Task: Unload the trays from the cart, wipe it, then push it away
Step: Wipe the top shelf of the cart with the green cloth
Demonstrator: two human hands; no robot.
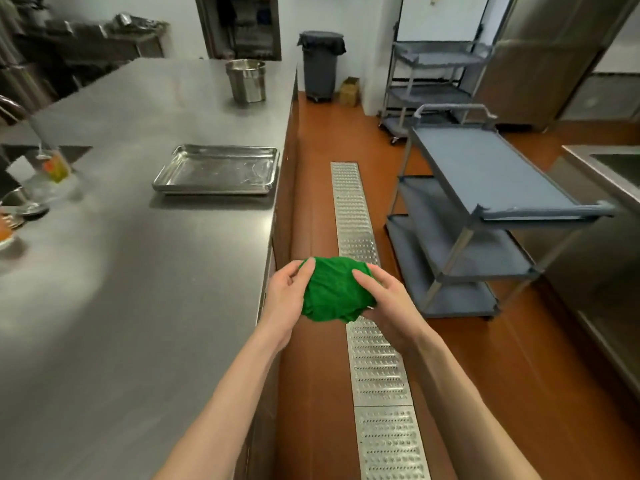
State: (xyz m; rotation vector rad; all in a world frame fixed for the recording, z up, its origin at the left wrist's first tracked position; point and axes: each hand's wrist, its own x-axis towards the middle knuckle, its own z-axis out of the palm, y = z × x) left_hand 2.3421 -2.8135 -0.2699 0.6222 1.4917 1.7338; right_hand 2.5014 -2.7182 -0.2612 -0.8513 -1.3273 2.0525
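Your two forearms reach out from the bottom of the view, and between them you hold a bunched green cloth (pixel 328 291) above the floor, over the edge of the perforated metal drain grate (pixel 372 341). Your left hand (pixel 285 296) grips the cloth's left side with the fingers curled over its top, while your right hand (pixel 384 299) cups and pinches it from the right. The trays (pixel 216 169) already sit stacked on the steel counter (pixel 121 254) to your left, and the grey three-shelf cart (pixel 485 202) stands well apart to your right with nothing visible on its shelves, so I judge you are at the wiping stage. Watch a few things from here. If the wad stays balled up, it will likely smear rather than clean the top shelf; shake it flat first. If the cloth is wet, drips may land on the orange-brown floor (pixel 502 375) beside the grate, and that could make you slip when you push. Leaning hard on the cart may roll it toward the sink counter (pixel 606 168) on its far side, so steady its handle (pixel 453 110). A second cart (pixel 433 81) and a lidded bin (pixel 320 64) stand beyond, and either could catch a careless push. No brand, label or writing can be read anywhere; the small items at the counter's left edge are too blurred to tell.
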